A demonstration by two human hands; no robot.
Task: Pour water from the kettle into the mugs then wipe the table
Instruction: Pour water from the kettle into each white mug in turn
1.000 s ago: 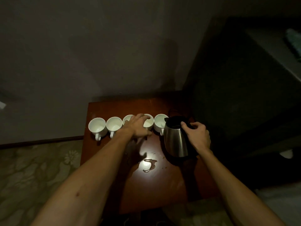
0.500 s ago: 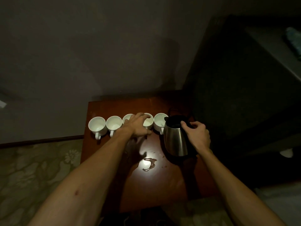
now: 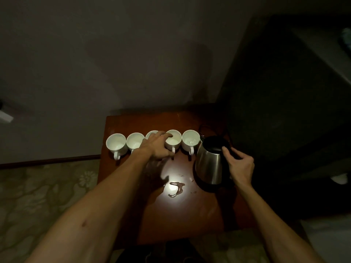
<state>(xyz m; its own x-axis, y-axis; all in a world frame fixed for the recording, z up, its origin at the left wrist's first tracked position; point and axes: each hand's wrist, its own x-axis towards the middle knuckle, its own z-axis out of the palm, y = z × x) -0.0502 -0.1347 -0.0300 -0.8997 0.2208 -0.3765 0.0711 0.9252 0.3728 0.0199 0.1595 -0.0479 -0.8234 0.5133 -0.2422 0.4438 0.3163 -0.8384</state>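
I see the brown table carrying the steel kettle at its right side, my right hand curled round its black handle. Five white mugs line the far edge; my left hand grasps the fourth mug by its rim. A small puddle glints nearer me.

the left hand hides most of the third mug; the kettle handle is lost in shadow under the right hand.
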